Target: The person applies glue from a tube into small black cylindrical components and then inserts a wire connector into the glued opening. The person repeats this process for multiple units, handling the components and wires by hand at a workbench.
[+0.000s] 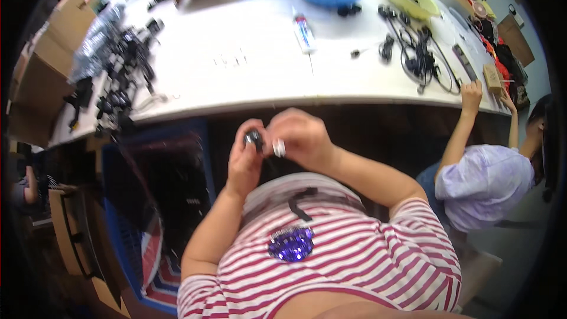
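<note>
In the head view, both hands are raised close together in front of the striped shirt (331, 242), just short of the near edge of the white tabletop (224, 82). The left forearm (211, 224) rises steeply from a bent elbow, and the left hand (241, 162) points upward, its fingers closed around a small, rounded black part (253, 140). The right forearm (375, 177) slants inward from the other side, its elbow out wide. The right hand (304, 137) is bent over toward the left one, knuckles uppermost and fingers curled; a small white piece (279, 147) shows at their tips. Blur hides whether they pinch it, so I cannot tell. A blue crate (118, 224) stands below, beside the left forearm.
</note>
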A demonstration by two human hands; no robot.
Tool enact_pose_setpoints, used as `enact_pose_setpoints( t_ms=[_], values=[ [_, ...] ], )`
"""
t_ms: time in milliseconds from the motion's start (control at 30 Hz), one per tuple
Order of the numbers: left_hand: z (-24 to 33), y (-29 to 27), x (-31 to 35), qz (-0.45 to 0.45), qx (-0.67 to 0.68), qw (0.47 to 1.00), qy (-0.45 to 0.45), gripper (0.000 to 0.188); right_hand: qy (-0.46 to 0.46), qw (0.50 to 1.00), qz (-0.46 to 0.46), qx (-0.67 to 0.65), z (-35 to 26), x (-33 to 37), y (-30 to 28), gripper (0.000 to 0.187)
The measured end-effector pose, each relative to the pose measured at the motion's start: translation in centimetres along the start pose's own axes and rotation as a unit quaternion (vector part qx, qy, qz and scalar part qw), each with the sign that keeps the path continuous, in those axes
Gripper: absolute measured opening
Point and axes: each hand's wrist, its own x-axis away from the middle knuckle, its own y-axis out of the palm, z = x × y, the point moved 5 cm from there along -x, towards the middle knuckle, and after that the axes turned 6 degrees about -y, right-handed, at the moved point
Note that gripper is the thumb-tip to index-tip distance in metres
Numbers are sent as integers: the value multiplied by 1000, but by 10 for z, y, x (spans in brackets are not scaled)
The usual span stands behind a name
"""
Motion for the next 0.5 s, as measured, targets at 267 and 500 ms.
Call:
enact_pose_setpoints(
  t_ms=[267, 500],
  values=[
    [24, -5, -22, 60, -59, 996, -9, 12, -93, 978, -133, 134, 14, -37, -28, 16],
    [39, 28, -34, 46, -94, 994, -27, 9, 319, 833, -78, 446, 156, -77, -116, 41]
  ],
)
